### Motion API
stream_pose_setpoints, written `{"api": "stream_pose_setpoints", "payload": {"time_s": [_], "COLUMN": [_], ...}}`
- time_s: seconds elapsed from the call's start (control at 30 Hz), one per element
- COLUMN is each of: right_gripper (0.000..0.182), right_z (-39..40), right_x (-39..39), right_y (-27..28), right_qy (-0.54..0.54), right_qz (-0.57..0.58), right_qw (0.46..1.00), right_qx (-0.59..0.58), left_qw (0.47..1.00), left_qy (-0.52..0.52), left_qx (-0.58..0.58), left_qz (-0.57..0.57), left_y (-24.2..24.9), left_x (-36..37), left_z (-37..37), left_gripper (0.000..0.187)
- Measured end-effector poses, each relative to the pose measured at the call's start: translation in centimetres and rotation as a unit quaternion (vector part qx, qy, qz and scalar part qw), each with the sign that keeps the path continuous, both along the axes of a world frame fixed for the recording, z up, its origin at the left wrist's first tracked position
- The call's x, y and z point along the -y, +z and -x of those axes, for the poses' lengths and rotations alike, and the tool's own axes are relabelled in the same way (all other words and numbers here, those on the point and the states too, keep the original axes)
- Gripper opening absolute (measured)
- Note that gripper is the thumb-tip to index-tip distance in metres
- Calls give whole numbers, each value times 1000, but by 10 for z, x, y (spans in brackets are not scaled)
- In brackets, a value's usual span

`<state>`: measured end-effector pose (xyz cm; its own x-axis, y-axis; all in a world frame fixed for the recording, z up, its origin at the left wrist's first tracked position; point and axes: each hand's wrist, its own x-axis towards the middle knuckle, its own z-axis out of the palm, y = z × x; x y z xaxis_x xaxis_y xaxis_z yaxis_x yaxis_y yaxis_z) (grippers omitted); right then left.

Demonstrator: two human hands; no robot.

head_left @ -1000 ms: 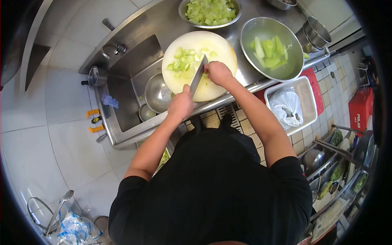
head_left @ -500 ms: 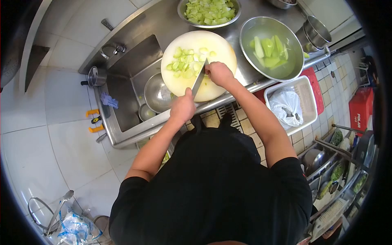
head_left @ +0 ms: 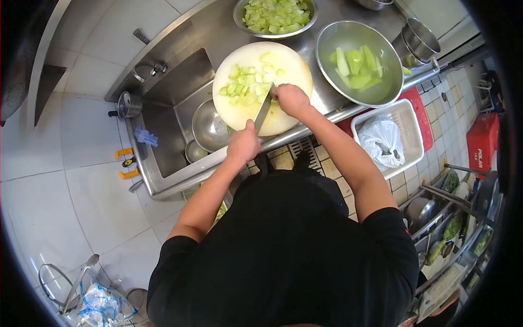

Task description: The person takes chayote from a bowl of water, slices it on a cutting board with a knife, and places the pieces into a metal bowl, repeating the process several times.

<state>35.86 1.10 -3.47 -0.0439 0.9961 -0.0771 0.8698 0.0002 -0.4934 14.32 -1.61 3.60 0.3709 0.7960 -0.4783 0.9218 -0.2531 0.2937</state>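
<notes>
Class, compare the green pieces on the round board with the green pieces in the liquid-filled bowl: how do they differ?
The board pieces are small and chopped; the bowl pieces are larger and mostly long. The board pieces lie scattered on the pale round board, while the bowl pieces sit in liquid inside a metal bowl. Both are light green.

Knife [head_left: 263, 111] slightly closer to the cutting board's [head_left: 283, 121] near edge than before.
</notes>
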Motion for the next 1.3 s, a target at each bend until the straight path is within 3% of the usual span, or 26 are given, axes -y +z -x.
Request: {"api": "stream_pose_setpoints", "payload": {"time_s": [0.1,0.27,0.33,0.47,0.57,0.7,0.8,0.87,1.0,1.1,1.23,1.3], "right_gripper": [17,18,18,18,17,16,15,11,11,12,13,16], "right_z": [0,-2,-4,-5,-9,-10,-11,-9,-13,-18,-21,-24], "right_x": [-1,6,9,10,10,10,12,13,13,17,19,19], "right_y": [-4,-4,-4,3,3,1,-5,-3,-5,-2,-2,0], "right_qy": [9,12,9,10,4,12,11,3,-5,4,3,15], "right_qz": [-7,-20,-33,-38,-47,-12,-47,-14,-9,-17,4,5], "right_qw": [1000,1000,999,999,999,1000,999,1000,999,999,999,999], "right_qx": [23,-5,-14,-7,-6,7,-16,-19,-43,-50,-45,-38], "left_qw": [1000,1000,1000,1000,1000,1000,1000,1000,1000,1000,999,1000], "left_qy": [-13,11,9,2,7,12,12,11,9,5,11,13], "left_qx": [0,11,0,-8,-2,12,10,-4,-8,-14,-28,-18], "left_qz": [5,-2,4,1,-11,-4,-11,-6,-11,-20,-19,-19], "left_y": [26,-3,33,-4,33,-13,26,-3,25,3,31,9], "left_x": [-4,5,7,10,12,14,15,18,15,23,25,33], "left_z": [1,2,-5,0,-9,-3,-12,-8,-16,-17,-24,-19], "left_gripper": [26,26,26,25,23,27,28,28,27,23,22,23]}}
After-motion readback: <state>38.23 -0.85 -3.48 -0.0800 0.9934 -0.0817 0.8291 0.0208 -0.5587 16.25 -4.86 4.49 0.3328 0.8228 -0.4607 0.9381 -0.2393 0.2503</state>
